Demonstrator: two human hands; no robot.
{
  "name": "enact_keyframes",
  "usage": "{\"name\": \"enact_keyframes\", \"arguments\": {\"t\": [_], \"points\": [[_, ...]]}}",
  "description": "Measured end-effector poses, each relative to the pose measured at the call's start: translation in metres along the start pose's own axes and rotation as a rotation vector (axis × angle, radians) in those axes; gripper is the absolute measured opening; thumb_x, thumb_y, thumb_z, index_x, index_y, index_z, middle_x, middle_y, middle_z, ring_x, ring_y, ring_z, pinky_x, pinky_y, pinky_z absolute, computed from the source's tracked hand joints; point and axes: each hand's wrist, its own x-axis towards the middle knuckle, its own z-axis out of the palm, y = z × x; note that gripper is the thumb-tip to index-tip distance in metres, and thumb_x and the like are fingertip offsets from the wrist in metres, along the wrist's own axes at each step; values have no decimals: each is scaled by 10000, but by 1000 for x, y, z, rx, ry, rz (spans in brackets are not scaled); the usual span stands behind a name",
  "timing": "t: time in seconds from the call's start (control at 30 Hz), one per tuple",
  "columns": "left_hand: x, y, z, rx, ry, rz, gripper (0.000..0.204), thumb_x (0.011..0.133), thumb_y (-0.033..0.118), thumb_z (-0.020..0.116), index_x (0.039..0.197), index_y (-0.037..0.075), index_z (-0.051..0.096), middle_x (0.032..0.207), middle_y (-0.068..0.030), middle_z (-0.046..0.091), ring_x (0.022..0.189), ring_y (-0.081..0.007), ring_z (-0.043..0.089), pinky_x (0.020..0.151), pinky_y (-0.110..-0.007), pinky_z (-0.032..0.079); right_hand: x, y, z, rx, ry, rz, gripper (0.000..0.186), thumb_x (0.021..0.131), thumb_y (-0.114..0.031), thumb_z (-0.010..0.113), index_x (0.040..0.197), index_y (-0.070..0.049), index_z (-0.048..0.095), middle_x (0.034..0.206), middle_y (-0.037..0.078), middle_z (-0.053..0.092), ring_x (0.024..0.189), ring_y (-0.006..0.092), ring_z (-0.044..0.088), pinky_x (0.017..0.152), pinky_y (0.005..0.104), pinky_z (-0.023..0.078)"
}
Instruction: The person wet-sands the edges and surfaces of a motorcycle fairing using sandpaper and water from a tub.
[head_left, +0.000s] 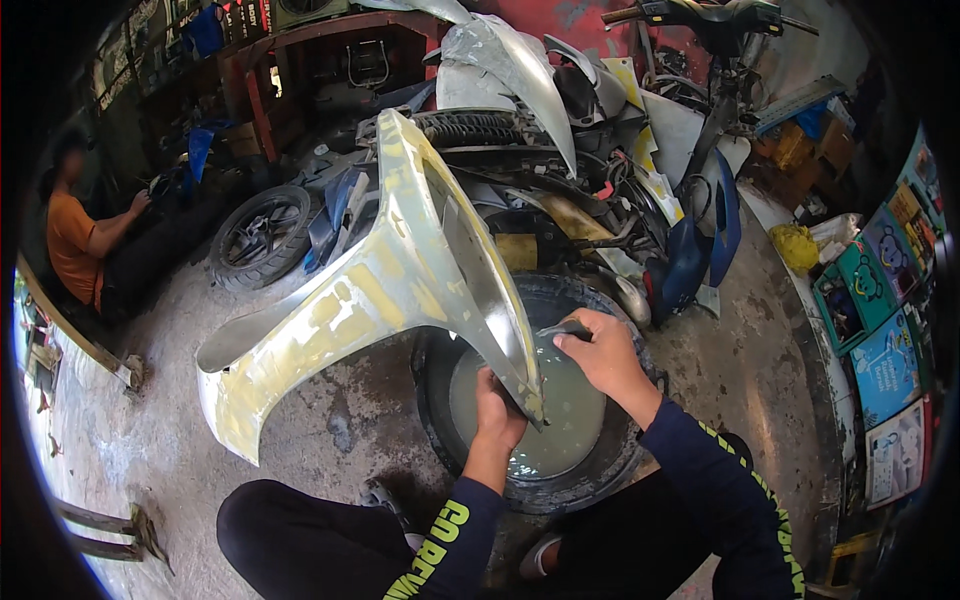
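A large motorcycle fairing panel [350, 290], grey with patches of yellow filler, is held tilted above a black tub [432, 400] of cloudy water [560, 420]. My left hand [494, 420] is closed around the panel's lower tip, its fingers partly hidden behind the edge. Close to the panel's right edge, my right hand [612, 360] pinches a small dark grey piece of sandpaper [563, 328] between thumb and fingers. Whether the sandpaper touches the panel I cannot tell.
Beyond the tub, motorcycle parts and panels [500, 70] are heaped, with a wheel [262, 235] lying to their left. A person in an orange shirt [75, 235] sits at the far left. Colourful boxes [887, 370] line the right side; wooden legs [100, 530] stand near left.
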Motion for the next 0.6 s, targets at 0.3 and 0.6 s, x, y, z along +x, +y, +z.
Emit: {"name": "enact_keyframes", "arguments": {"t": [0.3, 0.6], "points": [[0, 4, 15, -163, 58, 113, 446, 991, 403, 371, 1266, 87, 525, 1236, -85, 585, 1136, -255, 569, 978, -414, 448, -4, 4, 60, 39, 115, 19, 177, 843, -125, 688, 940, -6, 599, 821, 205, 647, 771, 345, 653, 700, 392, 490], [2, -7, 31, -183, 225, 171, 438, 1025, 410, 356, 1292, 90, 491, 1247, -68, 576, 1157, -239, 558, 989, -401, 455, -3, 23, 82, -97, 460, -117, 234, 857, -148, 711, 841, 18, 546, 793, 168, 554, 747, 343, 576, 682, 403, 444]]}}
